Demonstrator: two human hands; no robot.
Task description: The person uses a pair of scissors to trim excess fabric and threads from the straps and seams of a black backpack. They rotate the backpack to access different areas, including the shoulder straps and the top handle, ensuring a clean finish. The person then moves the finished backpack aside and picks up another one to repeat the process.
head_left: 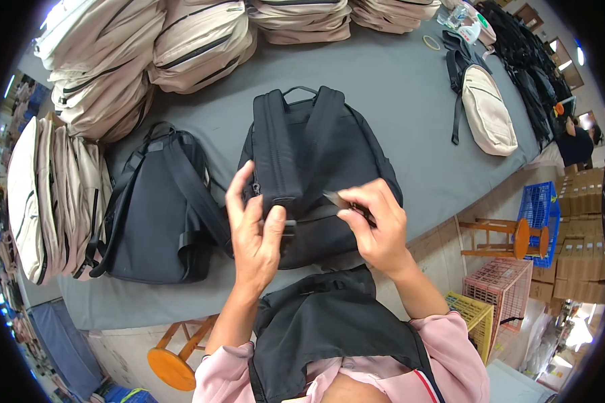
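1. Covering the table is a grey cloth [417,144], mostly smooth, with its near edge hanging over.
2. Black backpack [316,188]: lies at the centre of the frame, straps upward, on the cloth.
3. Left hand [254,245]: over the backpack's lower left, fingers spread; cannot tell whether the thumb presses the blurred dark buckle [289,228] beside it.
4. Right hand [376,225]: thumb and fingers pinch a small pointed tool [335,199] above the backpack; exact kind unclear.
5. Second black bag [158,215]: left of centre, beside a row of cream bags [54,195].
6. Piled cream bags [202,43]: along the upper left and top.
7. Cream sling bag [487,111]: upper right, near a roll of tape [431,42].
8. Floor [444,250]: pale. Orange stools, one lower left [171,368], others at right [517,238].
9. Right side: blue crate [540,208], pink crate [497,289], yellow crate [470,316] and cardboard boxes [581,201].
10. Right edge, above the boxes: another person [576,144] in dark clothing.
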